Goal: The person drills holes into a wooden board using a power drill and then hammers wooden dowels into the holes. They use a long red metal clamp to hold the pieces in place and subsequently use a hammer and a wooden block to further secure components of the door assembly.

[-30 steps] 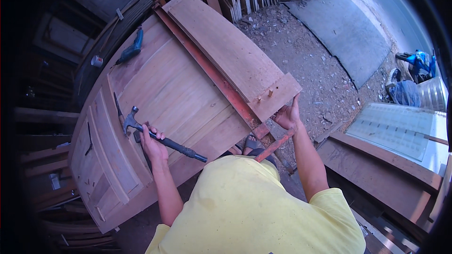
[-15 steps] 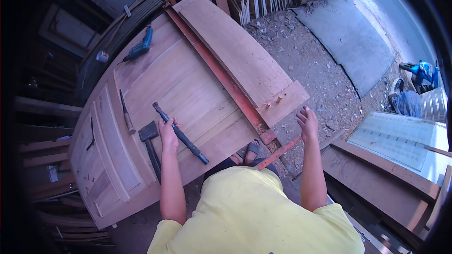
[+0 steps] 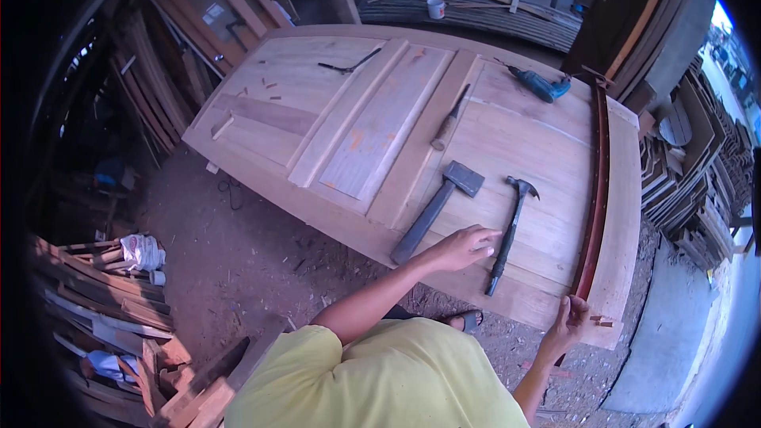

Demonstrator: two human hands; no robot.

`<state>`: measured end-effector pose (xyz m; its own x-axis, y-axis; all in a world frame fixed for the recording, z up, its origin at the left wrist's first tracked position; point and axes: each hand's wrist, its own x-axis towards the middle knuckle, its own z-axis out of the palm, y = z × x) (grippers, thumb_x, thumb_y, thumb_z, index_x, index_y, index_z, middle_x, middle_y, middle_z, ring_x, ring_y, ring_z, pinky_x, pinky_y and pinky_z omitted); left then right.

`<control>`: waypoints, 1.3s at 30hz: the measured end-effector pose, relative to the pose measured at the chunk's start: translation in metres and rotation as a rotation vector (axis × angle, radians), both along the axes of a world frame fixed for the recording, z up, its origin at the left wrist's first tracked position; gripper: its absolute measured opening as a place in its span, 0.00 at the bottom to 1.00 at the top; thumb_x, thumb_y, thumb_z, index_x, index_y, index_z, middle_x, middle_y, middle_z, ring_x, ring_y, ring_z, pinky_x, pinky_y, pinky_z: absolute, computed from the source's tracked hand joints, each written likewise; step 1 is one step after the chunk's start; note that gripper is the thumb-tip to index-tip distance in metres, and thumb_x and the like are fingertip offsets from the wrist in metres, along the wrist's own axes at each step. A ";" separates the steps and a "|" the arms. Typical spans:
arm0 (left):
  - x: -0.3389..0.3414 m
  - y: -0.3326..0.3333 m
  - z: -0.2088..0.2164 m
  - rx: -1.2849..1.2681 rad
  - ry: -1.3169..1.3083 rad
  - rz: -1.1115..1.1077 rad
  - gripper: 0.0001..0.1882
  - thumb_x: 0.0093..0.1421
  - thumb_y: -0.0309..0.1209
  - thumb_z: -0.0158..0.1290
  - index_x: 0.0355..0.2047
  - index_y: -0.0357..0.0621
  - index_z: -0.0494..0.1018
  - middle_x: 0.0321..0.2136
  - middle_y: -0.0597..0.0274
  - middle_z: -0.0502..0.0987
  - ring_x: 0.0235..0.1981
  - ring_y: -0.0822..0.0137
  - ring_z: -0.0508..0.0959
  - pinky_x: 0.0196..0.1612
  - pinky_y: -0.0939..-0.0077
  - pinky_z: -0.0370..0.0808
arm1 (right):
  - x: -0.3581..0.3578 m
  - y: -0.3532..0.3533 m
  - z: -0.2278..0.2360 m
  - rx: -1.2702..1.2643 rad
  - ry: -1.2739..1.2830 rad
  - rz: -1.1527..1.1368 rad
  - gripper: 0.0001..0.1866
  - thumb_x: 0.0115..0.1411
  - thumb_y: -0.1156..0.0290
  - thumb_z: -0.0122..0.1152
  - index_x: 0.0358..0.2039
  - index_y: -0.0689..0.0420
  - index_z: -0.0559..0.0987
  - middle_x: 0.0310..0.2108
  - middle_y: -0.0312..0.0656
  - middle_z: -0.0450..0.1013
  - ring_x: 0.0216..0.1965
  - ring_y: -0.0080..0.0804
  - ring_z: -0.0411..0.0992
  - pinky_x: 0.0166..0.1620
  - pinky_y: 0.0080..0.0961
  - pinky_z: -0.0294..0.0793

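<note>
The left hand is lying open on the door, between the mallet and the claw hammer, whose handles run away from the person; the right hand is gripping the door's near edge.

Claw hammer out of left hand; on door

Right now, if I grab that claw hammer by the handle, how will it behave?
The claw hammer probably feels head-heavy: its metal head sits at the far end of a long slim handle. It looks stiff, and lying flat on the door by your left hand, it should slide rather than roll.
</note>
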<state>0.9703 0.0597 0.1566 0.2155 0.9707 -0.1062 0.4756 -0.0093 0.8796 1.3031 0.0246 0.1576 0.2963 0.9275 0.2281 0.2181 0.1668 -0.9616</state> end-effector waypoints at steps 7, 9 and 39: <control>-0.202 -0.220 -0.023 -0.236 -0.049 0.330 0.25 0.76 0.40 0.55 0.69 0.45 0.73 0.57 0.47 0.83 0.60 0.54 0.82 0.64 0.59 0.77 | -0.247 -0.022 0.020 0.102 -0.187 0.545 0.05 0.67 0.78 0.70 0.34 0.61 0.81 0.34 0.36 0.75 0.38 0.23 0.72 0.47 0.24 0.72; -0.256 -0.295 -0.062 -0.229 -0.110 0.579 0.24 0.77 0.41 0.55 0.68 0.46 0.74 0.56 0.50 0.84 0.59 0.57 0.83 0.63 0.60 0.77 | -0.321 -0.040 0.016 0.143 -0.247 0.679 0.05 0.67 0.77 0.70 0.34 0.62 0.82 0.33 0.36 0.76 0.38 0.24 0.73 0.47 0.25 0.72; -0.442 -0.854 -0.300 -1.194 -1.209 2.218 0.24 0.71 0.38 0.53 0.65 0.50 0.78 0.67 0.52 0.76 0.66 0.47 0.78 0.67 0.51 0.76 | -1.314 -0.473 0.012 0.293 -0.229 2.239 0.11 0.67 0.68 0.74 0.36 0.63 0.86 0.27 0.43 0.81 0.29 0.24 0.77 0.36 0.27 0.76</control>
